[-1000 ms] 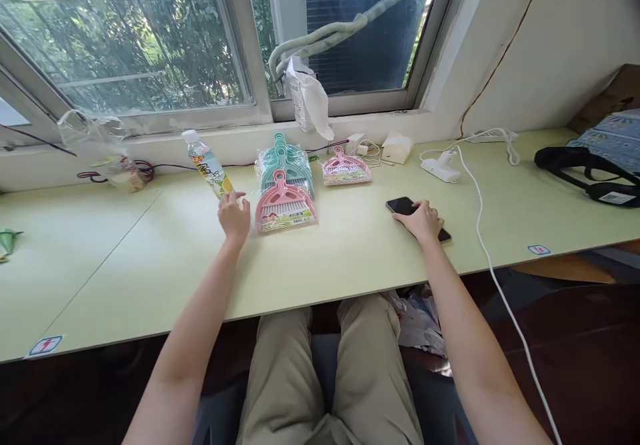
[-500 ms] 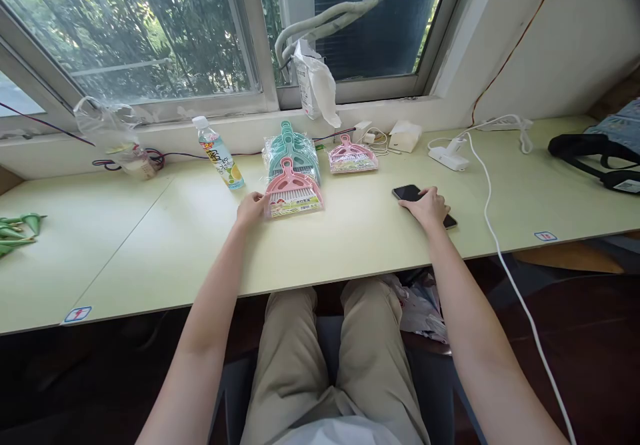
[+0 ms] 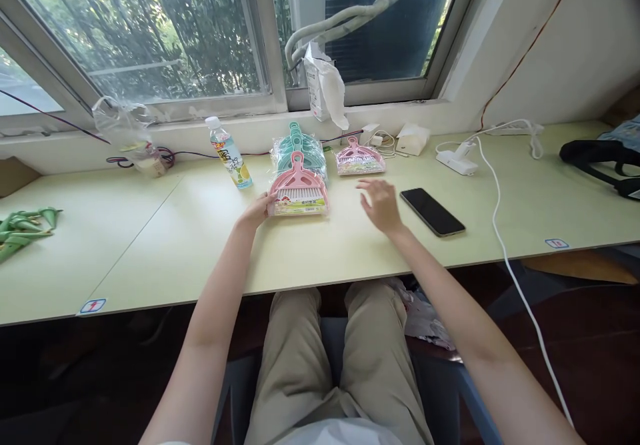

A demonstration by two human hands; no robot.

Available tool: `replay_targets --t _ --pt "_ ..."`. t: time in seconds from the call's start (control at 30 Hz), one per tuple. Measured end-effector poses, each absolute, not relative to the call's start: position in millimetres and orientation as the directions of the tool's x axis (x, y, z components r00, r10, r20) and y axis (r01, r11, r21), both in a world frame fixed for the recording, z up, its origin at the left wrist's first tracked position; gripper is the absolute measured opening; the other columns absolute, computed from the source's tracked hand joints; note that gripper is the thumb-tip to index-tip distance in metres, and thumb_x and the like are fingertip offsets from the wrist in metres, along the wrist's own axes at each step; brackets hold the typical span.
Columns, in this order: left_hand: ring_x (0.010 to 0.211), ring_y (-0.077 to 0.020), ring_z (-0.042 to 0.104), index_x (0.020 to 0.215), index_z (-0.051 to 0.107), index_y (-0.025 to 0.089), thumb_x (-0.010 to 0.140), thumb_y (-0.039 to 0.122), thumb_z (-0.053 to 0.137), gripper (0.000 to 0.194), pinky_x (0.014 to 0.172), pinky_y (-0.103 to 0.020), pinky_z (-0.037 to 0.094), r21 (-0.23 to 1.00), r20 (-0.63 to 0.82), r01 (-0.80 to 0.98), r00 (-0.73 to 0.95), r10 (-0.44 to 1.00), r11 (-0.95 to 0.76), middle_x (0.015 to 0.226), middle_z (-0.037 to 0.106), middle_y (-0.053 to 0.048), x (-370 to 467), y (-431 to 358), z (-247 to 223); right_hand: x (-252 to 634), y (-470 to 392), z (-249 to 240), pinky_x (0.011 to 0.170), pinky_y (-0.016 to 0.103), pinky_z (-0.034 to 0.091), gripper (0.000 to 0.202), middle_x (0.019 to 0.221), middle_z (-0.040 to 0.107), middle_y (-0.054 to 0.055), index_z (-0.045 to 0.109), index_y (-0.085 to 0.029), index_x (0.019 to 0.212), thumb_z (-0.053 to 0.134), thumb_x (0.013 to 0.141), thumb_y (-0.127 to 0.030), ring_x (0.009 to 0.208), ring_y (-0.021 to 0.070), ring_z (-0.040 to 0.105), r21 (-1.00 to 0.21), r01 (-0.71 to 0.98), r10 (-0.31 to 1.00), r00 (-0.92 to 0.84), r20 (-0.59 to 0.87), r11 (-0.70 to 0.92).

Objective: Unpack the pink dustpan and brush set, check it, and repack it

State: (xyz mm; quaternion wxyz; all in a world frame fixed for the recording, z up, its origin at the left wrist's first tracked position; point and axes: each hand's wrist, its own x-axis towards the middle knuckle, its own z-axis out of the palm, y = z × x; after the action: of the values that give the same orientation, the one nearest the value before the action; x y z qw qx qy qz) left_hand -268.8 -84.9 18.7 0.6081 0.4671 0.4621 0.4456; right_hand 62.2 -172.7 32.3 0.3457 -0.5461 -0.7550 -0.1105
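Because the counter carries most of its load near the back edge, trouble looks likeliest in that pile. Counter (image 3: pixel 325 251): pale green, long. Teal dustpan sets (image 3: pixel 295 141): bagged, near back edge, right behind the front pink set (image 3: pixel 299 191). Risk, my call: a pull on the pink set might drag the teal ones, caused by overlapping wrap; slick film plus a one-corner hold could also let it swivel or slip. Can't tell whether it rests on them.

Pink set: between back and front edges, handle towards back edge, broad brush side towards front edge. Long axis handle to lip, about square to front edge.

Bottle (image 3: pixel 231 155): stands near back edge, left of pile. Left hand (image 3: pixel 256 210): narrow, pinching pink set's left front corner; firmness unclear. Right hand (image 3: pixel 381 203): holding nothing, fingers loosely spread, between pink set and phone (image 3: pixel 433 212).
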Motion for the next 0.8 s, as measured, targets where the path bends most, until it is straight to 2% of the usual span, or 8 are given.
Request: replay_targets --t 0.1,0.23,0.33,0.4,0.53,0.63,0.73,0.8 --pt "0.098 -0.0185 0.067 0.114 0.061 0.012 0.084 0.024 0.06 0.032 0.091 -0.032 0.052 0.946 -0.054 -0.296 0.26 0.964 0.133 0.11 0.07 -0.011 -262.2 -88.7 19.0 -0.9 -157.2 43.6 0.102 0.037 0.029 0.028 0.126 0.06 0.007 0.056 -0.023 0.115 0.036 0.095 -0.02 0.122 0.0216 0.047 -0.137 0.8 0.629 -0.339 0.7 0.584" --pt "0.103 -0.02 0.066 0.124 0.057 0.017 0.08 0.014 0.062 0.045 0.096 -0.036 0.05 0.898 0.055 -0.435 0.251 0.966 0.062 0.114 0.069 -0.008 -259.3 -91.5 19.8 -63.6 -130.2 39.3 0.098 0.037 0.031 0.026 0.12 0.063 0.008 0.058 -0.021 0.111 0.037 0.096 -0.02 0.115 0.0215 0.052 -0.006 0.719 0.494 -0.471 0.731 0.695" --pt "0.1 -0.0204 0.067 0.123 0.057 0.017 0.075 0.007 0.063 0.05 0.095 -0.037 0.052 0.885 0.015 -0.46 0.175 0.984 0.069 0.109 0.071 -0.007 -259.9 -89.3 18.5 -74.9 -114.1 22.1 0.088 0.036 0.035 0.023 0.102 0.068 0.009 0.062 -0.018 0.102 0.039 0.096 -0.019 0.098 0.0219 0.057 -0.015 0.758 0.553 -0.462 0.694 0.652" --pt "0.099 -0.0211 0.068 0.123 0.057 0.018 0.074 0.005 0.064 0.051 0.094 -0.038 0.052 0.874 -0.009 -0.479 0.151 0.989 0.081 0.108 0.071 -0.007 -258.8 -87.8 17.7 -67.3 -108.9 11.4 0.086 0.036 0.036 0.022 0.096 0.069 0.009 0.063 -0.018 0.097 0.042 0.096 -0.023 0.095 0.0226 0.057 -0.065 0.798 0.618 -0.408 0.672 0.599" --pt "0.098 -0.0208 0.068 0.119 0.059 0.019 0.073 0.001 0.061 0.05 0.094 -0.039 0.052 0.852 -0.02 -0.517 0.115 0.993 0.077 0.106 0.071 -0.006 -253.4 -88.9 18.2 -44.9 -109.0 6.3 0.087 0.037 0.038 0.026 0.096 0.07 0.01 0.065 -0.017 0.095 0.042 0.096 -0.029 0.096 0.0241 0.058 -0.252 0.821 0.71 -0.241 0.661 0.513" --pt "0.095 -0.0196 0.068 0.114 0.062 0.018 0.074 0.0 0.058 0.044 0.094 -0.038 0.052 0.847 -0.025 -0.527 0.081 0.996 0.064 0.1 0.072 -0.005 -251.5 -92.3 20.5 -39.9 -108.3 9.2 0.085 0.036 0.042 0.035 0.089 0.071 0.01 0.066 -0.017 0.083 0.04 0.097 -0.035 0.09 0.0232 0.06 -0.496 0.723 0.784 -0.1 0.613 0.481" --pt "0.095 -0.0199 0.068 0.112 0.062 0.016 0.076 0.005 0.058 0.039 0.092 -0.037 0.053 0.854 -0.029 -0.516 0.088 0.996 0.07 0.1 0.072 -0.006 -251.8 -96.1 22.7 -42.8 -103.9 7.8 0.078 0.034 0.048 0.032 0.084 0.072 0.007 0.065 -0.019 0.083 0.05 0.09 -0.046 0.078 0.0197 0.063 -0.816 0.42 0.892 0.032 0.451 0.397" --pt "0.098 -0.0215 0.068 0.115 0.062 0.017 0.077 0.007 0.06 0.04 0.092 -0.037 0.053 0.864 -0.026 -0.498 0.117 0.993 0.082 0.103 0.072 -0.006 -251.8 -98.4 23.8 -44.9 -99.8 4.8 0.071 0.033 0.051 0.031 0.082 0.072 0.006 0.064 -0.019 0.087 0.06 0.082 -0.049 0.071 0.0179 0.064 -0.947 0.159 0.952 0.076 0.295 0.281"
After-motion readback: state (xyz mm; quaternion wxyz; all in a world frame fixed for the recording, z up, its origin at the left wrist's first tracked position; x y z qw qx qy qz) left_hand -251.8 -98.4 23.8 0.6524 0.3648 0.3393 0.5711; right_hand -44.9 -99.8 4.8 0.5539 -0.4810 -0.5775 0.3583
